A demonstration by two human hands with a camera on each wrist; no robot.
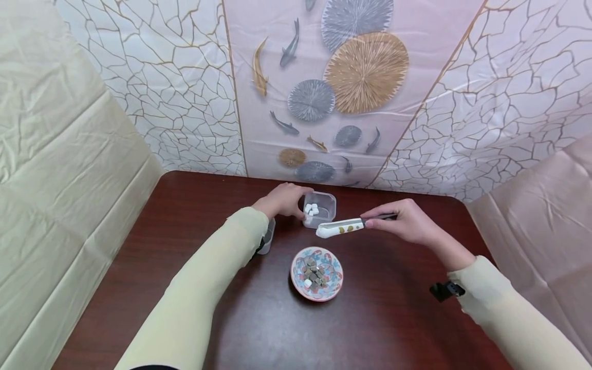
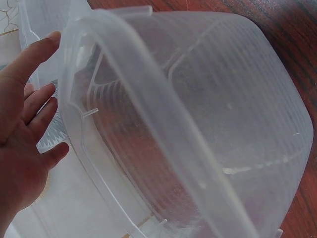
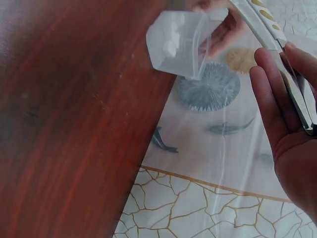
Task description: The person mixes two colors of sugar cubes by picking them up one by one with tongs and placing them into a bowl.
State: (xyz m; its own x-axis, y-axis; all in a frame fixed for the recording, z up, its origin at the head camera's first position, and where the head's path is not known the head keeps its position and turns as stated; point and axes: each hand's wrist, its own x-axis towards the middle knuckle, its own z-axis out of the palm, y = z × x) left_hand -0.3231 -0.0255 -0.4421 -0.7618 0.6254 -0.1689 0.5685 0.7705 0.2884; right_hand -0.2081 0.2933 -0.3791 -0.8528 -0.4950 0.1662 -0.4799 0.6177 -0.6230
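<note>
My left hand [image 1: 285, 199] holds the left side of a clear plastic container [image 1: 327, 206], fingers at its far corner and thumb at the near one. Several white cubes [image 1: 312, 209] lie in its left part. In my right hand [image 1: 409, 222] is a pair of tongs [image 1: 347, 226] with a metal handle and white arms bearing gold marks, gripped between thumb and fingers. The white tips point left, just in front of the container; whether they pinch a cube I cannot tell. Nearer stands a patterned bowl [image 1: 334, 289] with several grey-brown cubes [image 1: 314, 273] and a white cube [image 1: 308, 283].
A second clear container [image 1: 266, 242] stands left of the bowl, partly behind my left wrist; it fills much of the left wrist view. The dark red-brown table [image 1: 393, 313] meets a patterned cloth backdrop [image 1: 194, 103] at its far edge.
</note>
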